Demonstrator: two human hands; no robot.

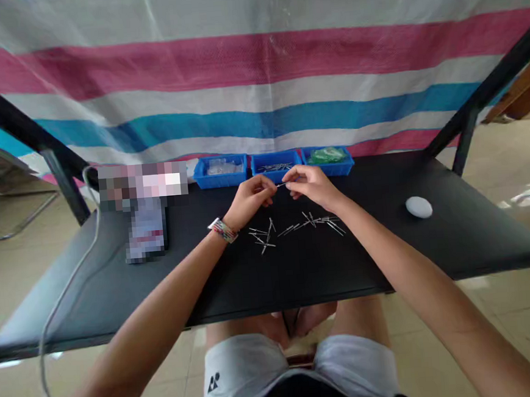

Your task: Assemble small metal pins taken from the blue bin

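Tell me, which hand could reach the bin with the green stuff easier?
Probably the right hand: it sits just in front of the green-filled bin. The left hand is farther off to the other side. Both pinch one thin pin, so the left would need to hold it alone.

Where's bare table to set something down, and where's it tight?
Free: the right end of the table, past the white round puck; the near strip between the scattered pins and the front edge, though forearms cross it. Crowded: centre back, where left hand and right hand pinch a thin pin before the blue bins; blurred item and cable at left.
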